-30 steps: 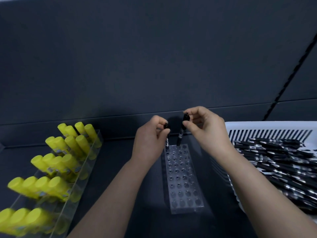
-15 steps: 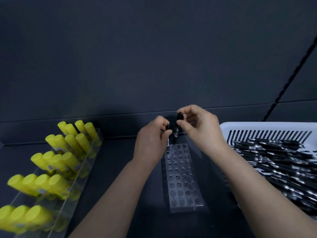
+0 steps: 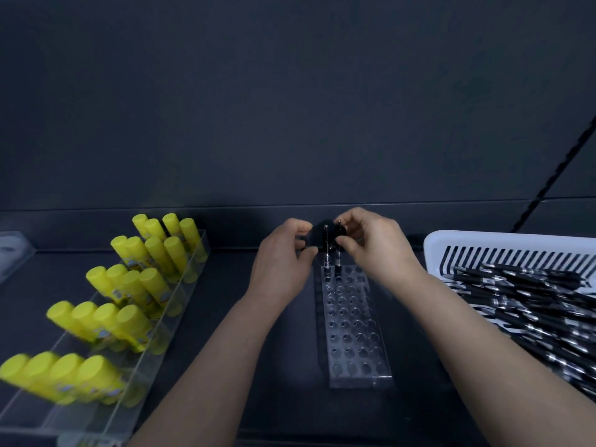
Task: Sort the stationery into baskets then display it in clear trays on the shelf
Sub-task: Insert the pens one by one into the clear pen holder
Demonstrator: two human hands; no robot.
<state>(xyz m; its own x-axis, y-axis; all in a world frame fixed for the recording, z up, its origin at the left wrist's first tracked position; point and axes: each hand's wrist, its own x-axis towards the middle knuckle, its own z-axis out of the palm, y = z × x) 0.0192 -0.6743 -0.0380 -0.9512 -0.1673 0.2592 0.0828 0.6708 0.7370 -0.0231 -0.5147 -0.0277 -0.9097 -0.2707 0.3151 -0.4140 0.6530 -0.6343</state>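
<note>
Here, L hand (image 3: 281, 262) loosely curled, holding nothing, beside left pen (image 3: 326, 250), R hand (image 3: 377, 250) pinching right pen (image 3: 338, 261) upright in tray (image 3: 358, 379).

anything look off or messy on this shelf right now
Nothing really stands out. The two pens stand upright in the far row of the clear holder, the right hand pinching one. The yellow sticks sit in neat rows; only the black pens in the white basket lie in a loose heap.

Labels on yellow glue sticks (image 3: 151, 285) blurred — no text, brand or number readable.
</note>
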